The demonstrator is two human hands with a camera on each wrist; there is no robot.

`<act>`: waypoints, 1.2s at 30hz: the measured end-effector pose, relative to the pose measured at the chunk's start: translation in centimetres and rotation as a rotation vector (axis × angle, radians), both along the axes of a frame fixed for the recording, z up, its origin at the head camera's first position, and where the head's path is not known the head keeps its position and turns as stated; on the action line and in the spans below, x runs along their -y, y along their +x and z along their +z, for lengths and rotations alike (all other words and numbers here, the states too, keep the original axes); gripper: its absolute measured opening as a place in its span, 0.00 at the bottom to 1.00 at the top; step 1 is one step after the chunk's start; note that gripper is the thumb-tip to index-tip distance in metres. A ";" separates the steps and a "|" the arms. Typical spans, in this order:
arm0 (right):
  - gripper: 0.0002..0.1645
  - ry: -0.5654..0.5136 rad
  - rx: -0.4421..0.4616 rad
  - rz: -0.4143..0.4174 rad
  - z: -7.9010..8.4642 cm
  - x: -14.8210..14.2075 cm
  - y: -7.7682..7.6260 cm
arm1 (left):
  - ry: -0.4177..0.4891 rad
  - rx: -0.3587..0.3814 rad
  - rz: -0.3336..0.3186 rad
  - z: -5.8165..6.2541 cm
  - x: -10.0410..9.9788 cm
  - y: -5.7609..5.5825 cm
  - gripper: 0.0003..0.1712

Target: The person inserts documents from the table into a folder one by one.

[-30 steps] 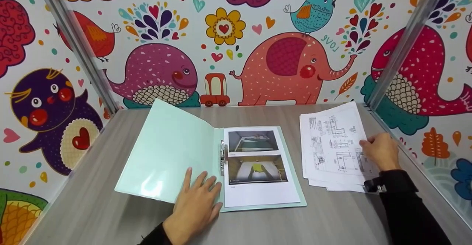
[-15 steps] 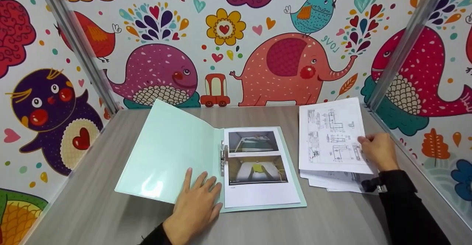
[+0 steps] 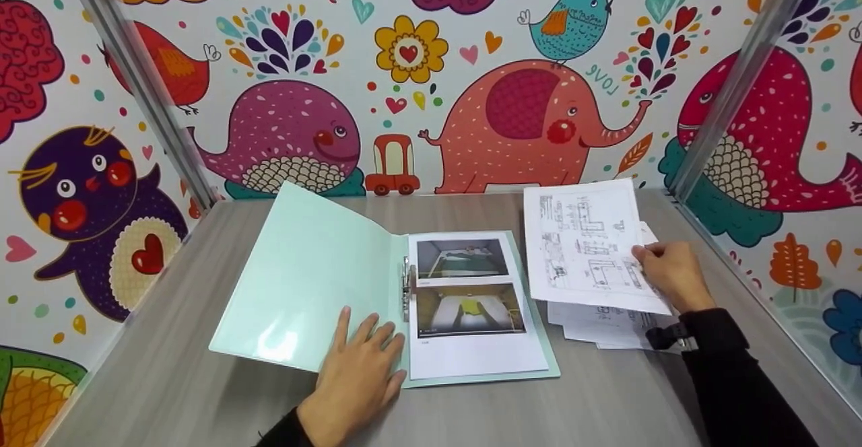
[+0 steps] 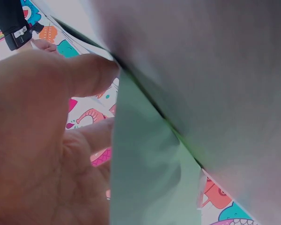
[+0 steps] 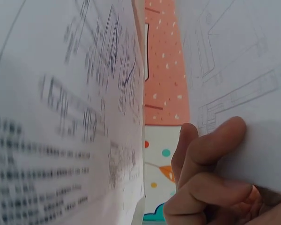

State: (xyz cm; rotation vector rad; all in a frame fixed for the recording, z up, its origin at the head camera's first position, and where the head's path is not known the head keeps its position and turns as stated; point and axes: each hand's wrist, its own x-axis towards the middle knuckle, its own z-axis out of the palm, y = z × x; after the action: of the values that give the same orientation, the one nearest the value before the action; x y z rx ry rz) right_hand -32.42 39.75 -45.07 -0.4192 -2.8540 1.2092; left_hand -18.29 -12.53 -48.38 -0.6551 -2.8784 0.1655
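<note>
A mint-green folder (image 3: 303, 272) lies spread on the table, its cover tilted up at the left. Metal ring clips (image 3: 406, 289) run along its spine, and a page with two photos (image 3: 471, 359) rests on the right side. My left hand (image 3: 360, 373) lies with straight fingers on the inner cover near the spine. My right hand (image 3: 673, 273) pinches the right edge of a sheet of paper (image 3: 579, 245) printed with technical drawings, raised over the other papers (image 3: 592, 329). In the right wrist view, curled fingers (image 5: 215, 145) press against the lifted sheet's underside (image 5: 243, 61).
The grey wood-grain table (image 3: 168, 373) is walled by panels with cartoon animals. Metal posts (image 3: 135, 77) stand at the back left and back right corners. A black wrist strap (image 3: 714, 329) with a small device sits on the right wrist.
My right hand has lifted the top drawing sheet off the loose papers and moved it left toward the folder. The left hand and folder have stayed in place.
</note>
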 end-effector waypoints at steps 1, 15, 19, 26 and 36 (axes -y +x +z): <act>0.38 0.000 0.005 0.006 0.1 0.3 0.0 | 0.001 -0.004 -0.001 0.0 0.0 0.0 0.29; 0.31 -0.046 -0.048 0.044 0.0 4.9 0.0 | -0.007 0.002 0.001 -0.1 0.1 0.0 0.29; 0.30 -0.066 -0.069 0.061 -0.3 6.1 0.3 | -0.003 0.004 -0.001 0.0 0.0 0.0 0.29; 0.27 -0.094 -0.067 0.095 -0.5 7.8 0.6 | -0.008 0.012 0.004 -0.2 0.0 -0.1 0.30; 0.22 -0.207 -0.089 0.154 -1.0 9.8 1.0 | -0.011 0.021 0.005 -0.1 0.0 -0.1 0.30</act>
State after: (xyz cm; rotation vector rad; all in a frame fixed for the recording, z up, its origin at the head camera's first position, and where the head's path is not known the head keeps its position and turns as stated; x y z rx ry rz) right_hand -31.38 29.96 -46.07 -0.1456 -2.7392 1.5148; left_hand -18.37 -12.54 -48.44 -0.6552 -2.9012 0.1771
